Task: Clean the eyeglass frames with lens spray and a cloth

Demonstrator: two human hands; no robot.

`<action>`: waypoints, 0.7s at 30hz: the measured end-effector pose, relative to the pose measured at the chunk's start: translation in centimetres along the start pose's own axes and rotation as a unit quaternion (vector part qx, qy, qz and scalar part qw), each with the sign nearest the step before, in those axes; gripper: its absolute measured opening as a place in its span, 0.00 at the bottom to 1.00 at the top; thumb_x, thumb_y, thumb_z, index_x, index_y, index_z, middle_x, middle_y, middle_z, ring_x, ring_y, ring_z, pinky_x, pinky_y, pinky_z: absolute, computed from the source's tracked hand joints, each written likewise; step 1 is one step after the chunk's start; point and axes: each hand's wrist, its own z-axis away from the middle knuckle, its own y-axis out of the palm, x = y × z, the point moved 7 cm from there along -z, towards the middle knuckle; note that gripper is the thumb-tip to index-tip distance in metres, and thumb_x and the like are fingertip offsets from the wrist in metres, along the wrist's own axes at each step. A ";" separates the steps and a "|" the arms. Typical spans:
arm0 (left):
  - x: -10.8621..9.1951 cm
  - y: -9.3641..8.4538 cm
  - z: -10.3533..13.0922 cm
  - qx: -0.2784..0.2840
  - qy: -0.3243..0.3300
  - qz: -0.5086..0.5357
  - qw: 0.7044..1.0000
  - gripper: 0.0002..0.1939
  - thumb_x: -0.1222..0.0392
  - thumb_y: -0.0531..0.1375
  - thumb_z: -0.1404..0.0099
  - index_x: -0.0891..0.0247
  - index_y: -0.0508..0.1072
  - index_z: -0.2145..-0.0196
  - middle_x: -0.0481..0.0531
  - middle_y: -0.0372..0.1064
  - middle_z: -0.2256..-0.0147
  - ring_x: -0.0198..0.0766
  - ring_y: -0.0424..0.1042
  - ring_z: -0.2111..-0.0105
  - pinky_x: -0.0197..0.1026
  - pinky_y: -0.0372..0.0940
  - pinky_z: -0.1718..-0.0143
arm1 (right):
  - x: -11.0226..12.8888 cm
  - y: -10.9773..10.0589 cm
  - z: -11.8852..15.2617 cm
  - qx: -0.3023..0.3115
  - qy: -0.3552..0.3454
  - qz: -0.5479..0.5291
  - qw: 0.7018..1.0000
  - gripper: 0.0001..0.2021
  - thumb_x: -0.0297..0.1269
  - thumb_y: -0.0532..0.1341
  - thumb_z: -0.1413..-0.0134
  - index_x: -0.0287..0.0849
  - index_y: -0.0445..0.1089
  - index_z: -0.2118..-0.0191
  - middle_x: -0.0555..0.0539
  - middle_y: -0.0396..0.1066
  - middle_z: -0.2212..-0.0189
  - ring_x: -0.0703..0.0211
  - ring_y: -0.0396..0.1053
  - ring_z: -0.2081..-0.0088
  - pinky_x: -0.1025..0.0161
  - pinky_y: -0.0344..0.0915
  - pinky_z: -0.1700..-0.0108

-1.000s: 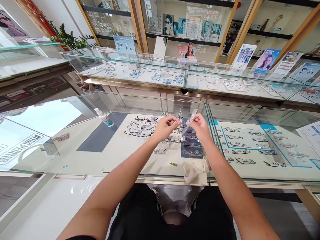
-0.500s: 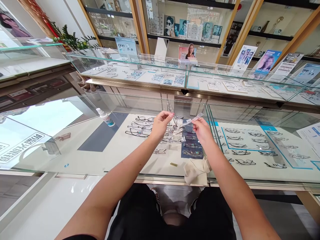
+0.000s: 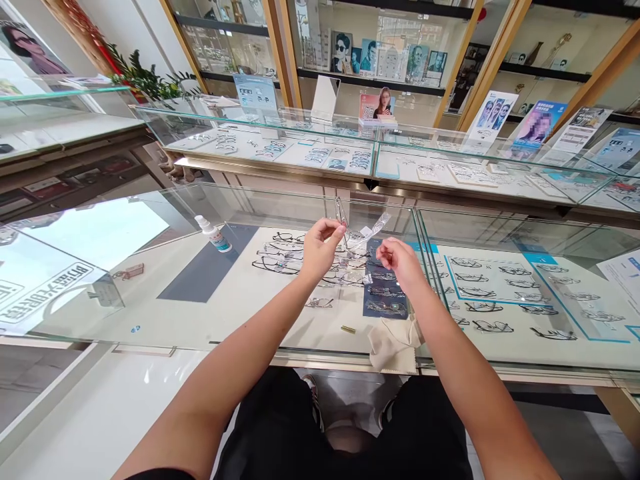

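One pair of eyeglasses (image 3: 341,211) is held above a glass counter (image 3: 240,293) before us.
The left hand (image 3: 320,251) pinches it at one o'clock; the right hand (image 3: 401,261), half-open and curled, looks empty, a clear sleeve (image 3: 375,229) near its eleven o'clock.

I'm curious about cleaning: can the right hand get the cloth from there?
Probably yes: the right hand looks empty, and the cloth lies on the counter, close to the right forearm, with nothing set on it.

Spray bottle (image 3: 214,235) on the counter (image 3: 173,328), left of the left hand (image 3: 321,248).
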 end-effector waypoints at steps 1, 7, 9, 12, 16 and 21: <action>-0.3 -0.1 0.1 -0.003 0.017 -0.013 1.000 0.19 0.40 0.69 0.35 0.58 0.74 0.64 0.54 0.77 0.58 0.45 0.77 0.51 0.48 0.69 0.43 | 0.6 0.6 0.3 0.027 -0.026 0.003 0.999 0.14 0.52 0.68 0.44 0.47 0.73 0.69 0.48 0.79 0.66 0.61 0.64 0.72 0.60 0.55 0.71; -2.4 0.4 1.3 0.002 0.115 -0.155 0.981 0.12 0.46 0.63 0.27 0.56 0.76 0.62 0.55 0.77 0.56 0.47 0.76 0.50 0.50 0.67 0.42 | 1.6 3.4 1.8 0.140 -0.069 0.030 0.987 0.17 0.53 0.65 0.38 0.54 0.80 0.49 0.49 0.74 0.35 0.52 0.74 0.54 0.57 0.65 0.60; -2.8 0.7 1.5 0.012 0.134 -0.185 0.974 0.12 0.47 0.61 0.26 0.56 0.76 0.63 0.56 0.78 0.55 0.48 0.76 0.50 0.51 0.67 0.43 | 1.4 3.6 1.8 0.154 -0.066 0.036 0.985 0.19 0.54 0.65 0.38 0.55 0.80 0.46 0.50 0.73 0.33 0.51 0.75 0.53 0.57 0.66 0.59; -3.0 1.0 1.7 0.023 0.158 -0.212 0.964 0.12 0.48 0.60 0.25 0.56 0.76 0.63 0.56 0.79 0.55 0.49 0.76 0.51 0.51 0.67 0.45 | 1.3 3.7 1.8 0.163 -0.070 0.033 0.984 0.19 0.54 0.64 0.37 0.56 0.80 0.45 0.50 0.72 0.33 0.50 0.75 0.51 0.57 0.66 0.58; -2.9 1.4 1.8 0.039 0.183 -0.242 0.952 0.12 0.50 0.57 0.23 0.57 0.75 0.61 0.57 0.79 0.54 0.48 0.77 0.51 0.50 0.66 0.45 | 1.5 3.8 1.9 0.164 -0.084 0.027 0.982 0.18 0.52 0.64 0.36 0.57 0.78 0.44 0.51 0.68 0.29 0.50 0.75 0.49 0.56 0.67 0.58; -2.8 1.5 1.9 0.042 0.203 -0.277 0.938 0.09 0.55 0.56 0.22 0.58 0.73 0.60 0.56 0.80 0.55 0.47 0.78 0.51 0.50 0.66 0.47 | 2.3 2.9 1.9 0.130 -0.116 0.052 0.983 0.19 0.50 0.62 0.34 0.58 0.75 0.41 0.53 0.60 0.24 0.49 0.73 0.47 0.54 0.69 0.55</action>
